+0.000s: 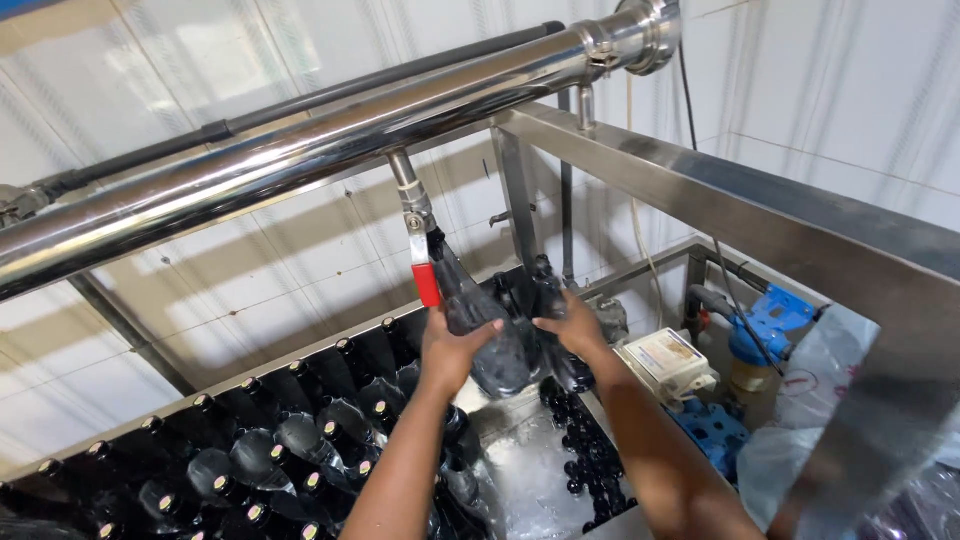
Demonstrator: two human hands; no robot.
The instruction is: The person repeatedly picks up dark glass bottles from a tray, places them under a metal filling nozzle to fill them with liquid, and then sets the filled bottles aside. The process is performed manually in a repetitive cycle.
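My left hand grips a dark glass bottle, tilted with its neck up under a tap with a red handle that hangs from a steel pipe. My right hand is closed on other dark bottles just to the right, against the steel frame post. Both forearms reach up from the bottom of the view. Below the hands lies a wet steel trough.
Several rows of dark bottles lie stacked at the lower left. More small dark bottles sit in the trough at centre. A steel frame beam crosses the right. A blue pump, a white box and a plastic bag stand beyond.
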